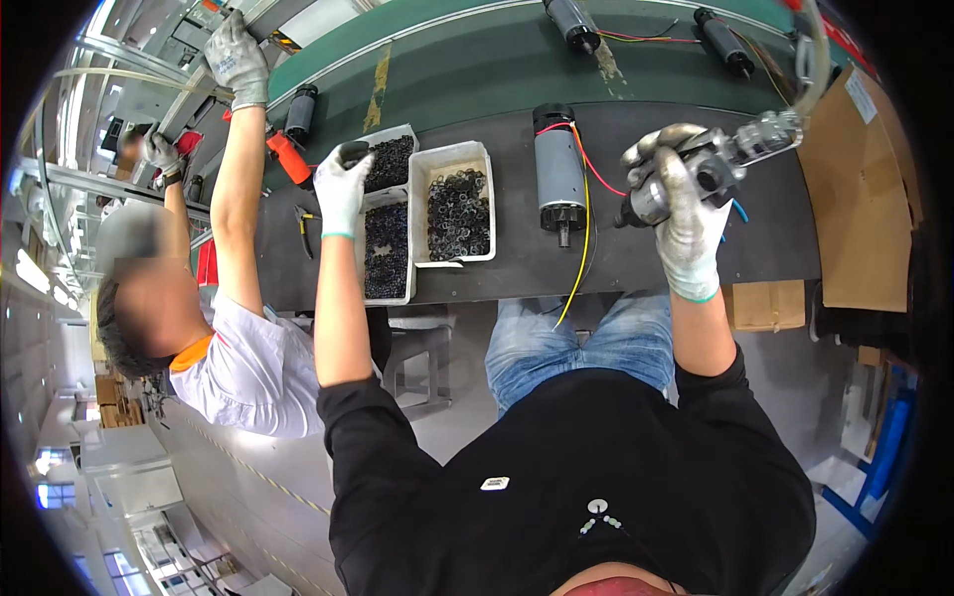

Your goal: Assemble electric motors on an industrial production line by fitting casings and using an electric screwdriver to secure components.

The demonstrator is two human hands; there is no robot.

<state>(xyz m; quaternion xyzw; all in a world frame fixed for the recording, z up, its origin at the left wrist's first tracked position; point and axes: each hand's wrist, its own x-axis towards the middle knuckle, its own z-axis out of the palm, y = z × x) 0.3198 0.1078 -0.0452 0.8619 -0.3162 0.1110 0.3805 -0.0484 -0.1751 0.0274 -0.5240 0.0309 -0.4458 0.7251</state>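
- R grip (686, 204), gloved, is wrapped round a metal air tool (648, 204); tool's held above the worktop (517, 278), nose aimed L, a hose (819, 50) at its far end.
- L grip (341, 194), gloved, is at the L edge of the bins, fingers curled; can't tell if anything's pinched in it.
- Grey motor (559, 169) lies on worktop btwn bins & tool, shaft end twd wearer, w/ red & yellow wires; tool nose is near it on R, apart.
- Three white bins: rear one (402, 129) & front-L one (393, 300) hold small blk parts; R one (415, 199) holds blk rings.
- Pliers (305, 230) lie L of bins; red-orange tool (288, 157) just behind, nr the co-worker.
- Green belt (447, 79) runs behind worktop, w/ 2 more motors on its R half.
- Co-worker's gloved hand (237, 62) is top L, arm stretched fwd.
- Cardboard box (857, 189) stands far R.
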